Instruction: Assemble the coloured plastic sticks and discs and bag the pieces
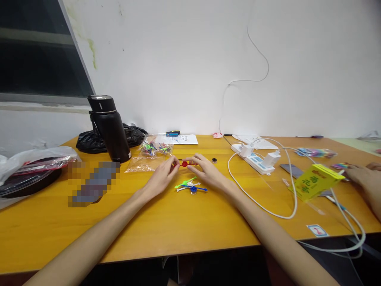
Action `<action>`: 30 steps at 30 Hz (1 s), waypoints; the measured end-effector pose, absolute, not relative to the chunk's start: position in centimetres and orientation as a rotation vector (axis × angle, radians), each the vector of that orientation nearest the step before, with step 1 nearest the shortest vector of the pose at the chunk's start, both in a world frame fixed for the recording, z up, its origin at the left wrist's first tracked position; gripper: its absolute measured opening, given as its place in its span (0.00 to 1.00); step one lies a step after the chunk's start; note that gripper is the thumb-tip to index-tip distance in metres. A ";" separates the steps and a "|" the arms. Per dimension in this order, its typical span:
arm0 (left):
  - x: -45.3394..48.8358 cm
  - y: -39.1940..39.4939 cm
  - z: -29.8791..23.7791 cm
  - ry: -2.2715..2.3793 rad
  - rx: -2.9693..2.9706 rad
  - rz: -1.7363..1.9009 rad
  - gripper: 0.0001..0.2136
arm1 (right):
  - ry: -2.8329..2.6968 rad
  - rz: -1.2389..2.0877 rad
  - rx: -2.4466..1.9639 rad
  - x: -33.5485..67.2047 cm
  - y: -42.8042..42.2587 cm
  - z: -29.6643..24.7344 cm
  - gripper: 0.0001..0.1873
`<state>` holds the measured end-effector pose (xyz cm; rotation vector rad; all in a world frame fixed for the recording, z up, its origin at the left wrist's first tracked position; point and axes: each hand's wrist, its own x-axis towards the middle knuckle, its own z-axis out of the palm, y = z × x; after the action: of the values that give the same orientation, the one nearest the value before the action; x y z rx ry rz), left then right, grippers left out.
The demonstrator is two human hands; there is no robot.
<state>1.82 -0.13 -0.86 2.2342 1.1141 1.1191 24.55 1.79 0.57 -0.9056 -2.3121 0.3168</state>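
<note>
A red plastic arrow spinner with a round middle is held level just above the table between my two hands. My left hand pinches its left end between thumb and fingertips. At the other end, the thumb and fingers of my right hand close around the spinner, partly hiding it. Below my fingers lies a loose cluster of similar arrow pieces: a green arrow, a blue arrow and white ones. Behind my left hand, clear plastic bags contain more coloured arrows.
A black flask stands at the back left near a black plastic bag. On the right are a power strip with looping white cables, a yellow box and another person's hand. A small black ring lies beyond my right hand.
</note>
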 end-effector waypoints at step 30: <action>2.0 0.6 -0.9 0.809 1.633 1.276 0.16 | -1.919 1.121 -0.696 22.6 0.8 0.1 0.19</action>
<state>2.01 0.65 -0.92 1.6333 0.8089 1.2761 22.57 0.81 0.12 -0.6962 -1.9185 1.1208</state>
